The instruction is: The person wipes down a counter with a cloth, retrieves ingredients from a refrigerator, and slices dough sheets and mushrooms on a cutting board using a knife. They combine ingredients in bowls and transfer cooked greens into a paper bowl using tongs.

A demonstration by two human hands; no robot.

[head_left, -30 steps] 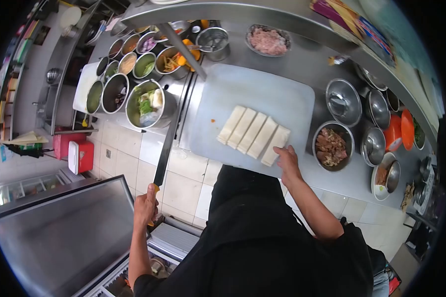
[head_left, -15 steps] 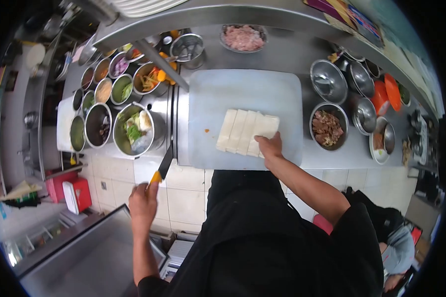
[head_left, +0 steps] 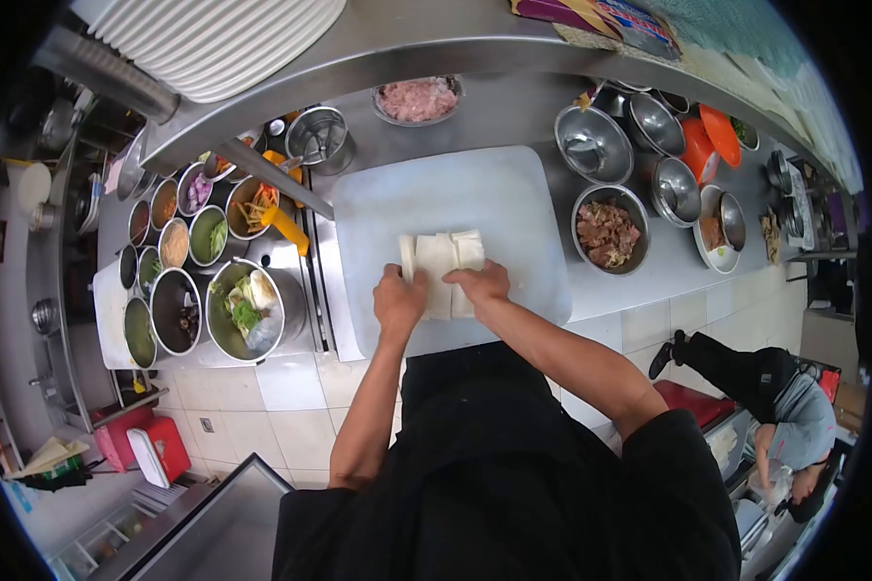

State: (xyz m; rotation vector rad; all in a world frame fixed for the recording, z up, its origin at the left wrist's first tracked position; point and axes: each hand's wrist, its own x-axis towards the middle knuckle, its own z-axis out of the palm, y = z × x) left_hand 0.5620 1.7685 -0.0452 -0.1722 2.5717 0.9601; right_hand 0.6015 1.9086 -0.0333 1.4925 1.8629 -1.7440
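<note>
Strips [head_left: 437, 257] of white, dough-like sheet lie together on the pale cutting board [head_left: 446, 184], left hand [head_left: 400, 298] curled against their left side, right hand [head_left: 480, 285] gripping their right; rightward stands a steel bowl [head_left: 635, 201] of meat [head_left: 606, 235].

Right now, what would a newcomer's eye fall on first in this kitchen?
Probably the white strips on the pale central cutting board, with the left hand and the right hand touching them. Next, the stacked white plates on the shelf at upper left, and the orange-red ware among metal bowls at right.
</note>
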